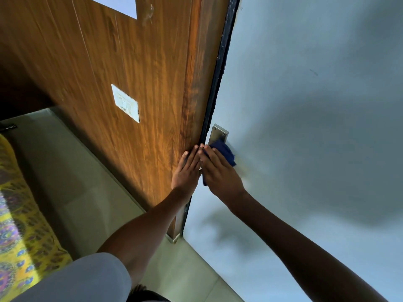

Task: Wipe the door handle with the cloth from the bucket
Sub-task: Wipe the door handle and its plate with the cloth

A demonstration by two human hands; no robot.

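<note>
Grey short sleeve point(91, 277), bare forearms

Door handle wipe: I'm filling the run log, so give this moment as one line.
step: wiping | right hand: presses blue cloth on handle plate | left hand: flat on wooden panel | bucket: not in view

My only view is the head-worn wide-angle camera, which looks forward and steeply down from close range along both outstretched arms at the door's edge point(214, 88) and the floor point(91, 192) below.
</note>
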